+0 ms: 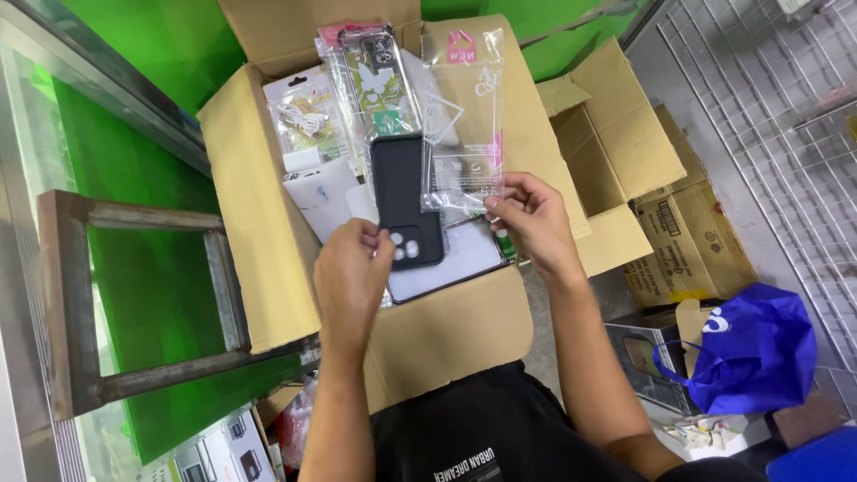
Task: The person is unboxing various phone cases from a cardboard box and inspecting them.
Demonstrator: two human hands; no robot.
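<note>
A metal frame [134, 303] stands left on green floor. Over an open cardboard box [259, 223] of packaged cases, the left hand [350, 277] has its fingers closed around a black phone case [403, 201]; the right hand [531, 219] pinches a clear plastic sleeve [462, 116]. A blue bag [759, 348] lies right; the box's depths are hidden.

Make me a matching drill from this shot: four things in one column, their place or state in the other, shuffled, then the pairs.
Things:
1. black phone case
2. clear plastic sleeve
3. blue bag
4. cardboard box

Place or state:
A. on the floor at the right
B. open, flaps spread, packets inside
C. held at its lower end by the left hand
D. pinched at its lower edge by the right hand

Pairs: 1-C, 2-D, 3-A, 4-B
</note>
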